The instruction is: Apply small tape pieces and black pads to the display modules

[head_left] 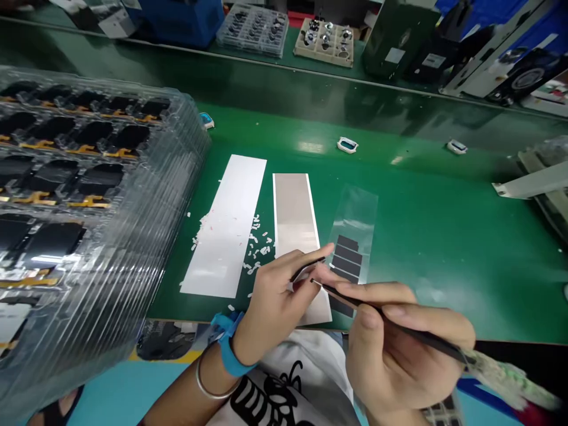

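Observation:
My left hand (277, 296), with a blue band at the wrist, pinches a small thin piece with a black edge (306, 268), probably a display panel; the fingers cover much of it. Black tweezers (428, 339) with a wrapped tail end rest in the grip of my right hand (399, 349), their tip close to that piece. Below both hands lie a beige strip with white borders (293, 207) and a clear film (355, 207) bearing several dark rectangles. Left of them is a white sheet (226, 231), with small white scraps (261, 250) scattered around it.
A tall stack of clear trays (177, 171) holding black display modules fills the left side. Small white-rimmed frames (347, 145) sit farther back on the green bench (444, 236). The rear shelf carries a compartment tray (252, 29), a beige parts tray (325, 42) and a green box (397, 38).

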Available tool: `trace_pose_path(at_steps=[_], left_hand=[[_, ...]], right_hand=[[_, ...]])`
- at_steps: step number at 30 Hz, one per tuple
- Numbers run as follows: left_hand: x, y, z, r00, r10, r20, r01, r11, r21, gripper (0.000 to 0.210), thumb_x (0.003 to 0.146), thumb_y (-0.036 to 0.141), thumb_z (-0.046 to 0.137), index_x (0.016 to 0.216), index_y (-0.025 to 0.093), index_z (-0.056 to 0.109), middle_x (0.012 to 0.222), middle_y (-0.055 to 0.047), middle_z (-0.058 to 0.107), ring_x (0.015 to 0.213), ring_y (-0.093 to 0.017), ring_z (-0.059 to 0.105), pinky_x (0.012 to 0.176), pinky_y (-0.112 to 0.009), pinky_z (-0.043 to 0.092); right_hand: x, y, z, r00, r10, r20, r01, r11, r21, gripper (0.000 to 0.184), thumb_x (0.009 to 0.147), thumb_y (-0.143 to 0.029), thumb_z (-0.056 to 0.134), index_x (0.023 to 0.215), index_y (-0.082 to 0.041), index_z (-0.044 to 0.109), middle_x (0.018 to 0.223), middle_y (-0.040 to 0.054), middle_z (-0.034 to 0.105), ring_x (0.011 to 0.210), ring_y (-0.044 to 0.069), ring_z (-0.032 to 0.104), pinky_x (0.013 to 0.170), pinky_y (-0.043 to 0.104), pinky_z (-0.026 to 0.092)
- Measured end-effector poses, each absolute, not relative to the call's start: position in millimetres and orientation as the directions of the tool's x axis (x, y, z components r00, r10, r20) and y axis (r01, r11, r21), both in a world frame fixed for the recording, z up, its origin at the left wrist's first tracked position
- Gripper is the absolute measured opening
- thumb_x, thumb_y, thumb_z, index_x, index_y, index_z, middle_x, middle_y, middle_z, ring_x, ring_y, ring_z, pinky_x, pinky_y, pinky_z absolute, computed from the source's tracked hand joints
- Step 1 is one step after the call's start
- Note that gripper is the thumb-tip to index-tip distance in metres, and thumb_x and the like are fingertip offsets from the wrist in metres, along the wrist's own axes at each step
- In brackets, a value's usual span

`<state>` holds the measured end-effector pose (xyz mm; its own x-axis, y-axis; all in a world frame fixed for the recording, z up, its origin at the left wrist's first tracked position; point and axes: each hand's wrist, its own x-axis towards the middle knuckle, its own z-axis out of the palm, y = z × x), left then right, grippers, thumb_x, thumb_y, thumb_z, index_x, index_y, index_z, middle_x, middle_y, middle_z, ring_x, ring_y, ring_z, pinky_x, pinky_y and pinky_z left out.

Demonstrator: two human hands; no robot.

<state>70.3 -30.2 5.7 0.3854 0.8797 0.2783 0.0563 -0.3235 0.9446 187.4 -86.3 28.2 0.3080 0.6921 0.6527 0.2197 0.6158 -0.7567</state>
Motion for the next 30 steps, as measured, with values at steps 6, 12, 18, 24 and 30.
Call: trace_pose_path(at_steps=[6,12,18,24,30], left_hand=[[71,-30,5,0.409,0.854,0.321,0.060,-0.376,0.925,0.050,0.092,0.006,0.045,0.137,0.020,0.060,0.086,-0.003,0.069,0.068,-0.013,0.056,0.063,-0.025,0.048],[70,-30,6,0.403,0.854,0.329,0.030,-0.372,0.928,0.053,0.096,0.013,0.043,0.149,0.015,0.046,0.077,-0.002,0.061,0.063,-0.015,0.049,0.059,-0.027,0.043],[66,-32,5,0.458,0.841,0.289,-0.018,-0.316,0.949,0.054,0.102,0.030,0.038,0.155,0.020,0.036,0.103,-0.011,0.066,0.083,-0.022,0.056,0.077,-0.036,0.050],[66,-32,4,0.474,0.838,0.271,-0.015,-0.300,0.954,0.053,0.104,0.033,0.033,0.155,0.019,0.035,0.109,-0.013,0.066,0.089,-0.023,0.057,0.086,-0.038,0.050],[66,-32,5,0.474,0.840,0.265,-0.016,-0.293,0.956,0.052,0.105,0.034,0.031,0.155,0.020,0.035,0.109,-0.012,0.065,0.088,-0.022,0.056,0.087,-0.038,0.050]], right_hand=[[177,-83,28,0.386,0.657,0.648,0.281,0.586,-0.760,0.035,0.085,0.012,0.054,0.106,-0.015,0.049,0.097,0.0051,0.069,0.091,0.018,0.073,0.082,0.037,0.067],[168,-76,22,0.454,0.582,0.674,0.318,0.601,-0.733,0.027,0.088,0.006,0.055,0.105,-0.014,0.049,0.093,0.0048,0.070,0.084,0.016,0.073,0.076,0.034,0.068],[161,-72,21,0.530,0.554,0.642,0.331,0.561,-0.758,0.028,0.086,0.004,0.057,0.104,-0.017,0.050,0.088,0.0025,0.069,0.078,0.018,0.073,0.072,0.041,0.069],[161,-72,20,0.541,0.559,0.628,0.380,0.504,-0.776,0.028,0.087,0.002,0.058,0.102,-0.019,0.050,0.087,0.0007,0.068,0.078,0.018,0.073,0.072,0.041,0.069],[161,-69,17,0.548,0.533,0.644,0.357,0.547,-0.757,0.028,0.085,0.004,0.056,0.102,-0.018,0.050,0.086,0.0014,0.067,0.078,0.017,0.072,0.073,0.039,0.068]])
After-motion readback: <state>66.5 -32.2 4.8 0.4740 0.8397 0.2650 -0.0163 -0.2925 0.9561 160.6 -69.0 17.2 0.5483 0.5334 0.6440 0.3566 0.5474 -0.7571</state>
